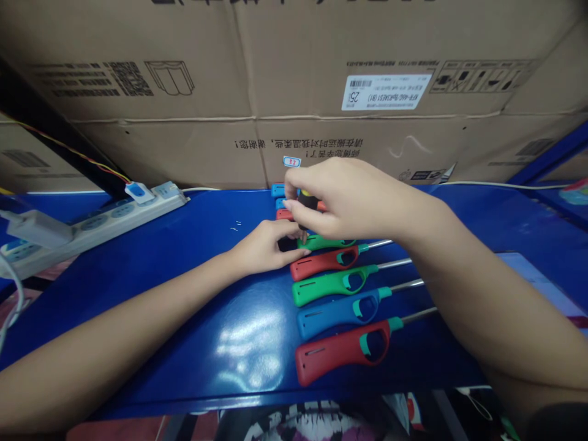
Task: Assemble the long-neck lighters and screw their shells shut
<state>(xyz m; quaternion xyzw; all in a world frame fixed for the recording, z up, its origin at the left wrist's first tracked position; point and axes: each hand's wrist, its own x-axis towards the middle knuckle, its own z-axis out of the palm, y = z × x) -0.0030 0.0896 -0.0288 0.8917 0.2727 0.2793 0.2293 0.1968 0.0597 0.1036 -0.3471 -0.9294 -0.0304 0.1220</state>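
My right hand (342, 199) grips a small screwdriver (307, 199) with a black and yellow handle, shaft pointing down. Its tip meets the end of a green gas lighter (327, 242). Thumb and fingers of my left hand (264, 248) pinch that same end around the tip. Toward me lie a red lighter (316, 264), another green lighter (324, 285), a blue lighter (328, 315) and a larger-looking red lighter (333, 358), metal tubes pointing right. Beyond my hands, another red lighter (283, 214) and a blue lighter (277, 190) are partly hidden.
Several tiny silvery pieces (236, 226) lie on the blue shelf (184, 343) left of my hands. A white power strip (114, 215) with plugs stands at the left. A large cardboard box (206, 147) walls off the back. A pale flat object (528, 282) lies at right.
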